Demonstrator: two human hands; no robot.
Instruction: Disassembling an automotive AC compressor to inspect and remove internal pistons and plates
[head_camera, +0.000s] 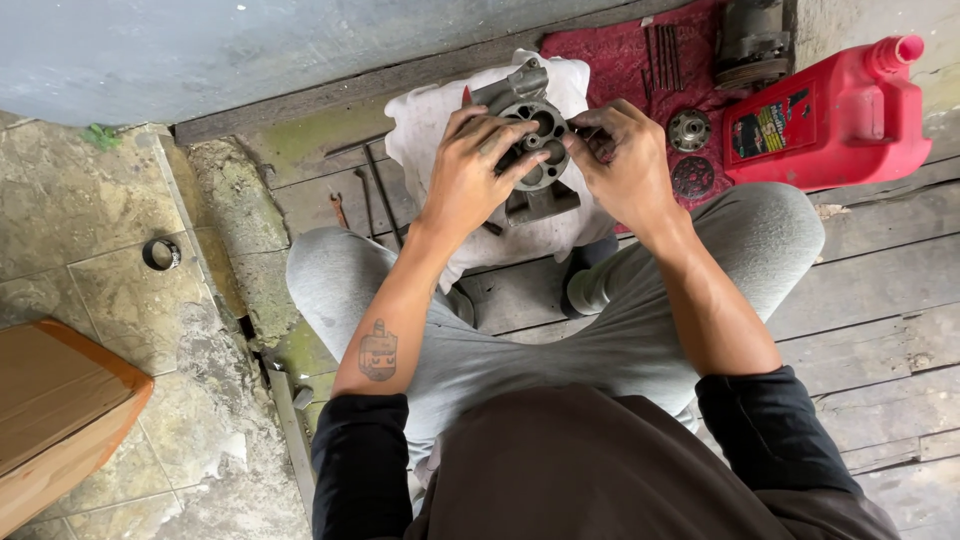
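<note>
**Both hands on a metal housing over a white cloth**

A grey metal housing (530, 150), with round bores in its face, is held upright above a white cloth (425, 125) spread on the plank floor (880, 290), between the person's knees. The left hand (470, 175) wraps its left side, fingers curled across the face and thumb near the middle bore. The right hand (625, 160) grips the right edge, its fingertips pressed together at the rim as if pinching a small part there; what they pinch I cannot tell. By my reading the step in hand is fitting or freeing something at the housing's face, and the next move calls for a steady hold from the left while the right works finely at the rim

Right of the housing a red cloth (610, 55) carries thin rods (662, 55) and two round parts, one toothed (689, 129), one flat and dark (692, 177). Beyond stands a red jug (850, 120) with a red cap and a rectangular label, dark with yellow, on its side. Far left, a brown cardboard box (55, 410) sits on stone tiles, a metal ring (160, 253) near it
</note>
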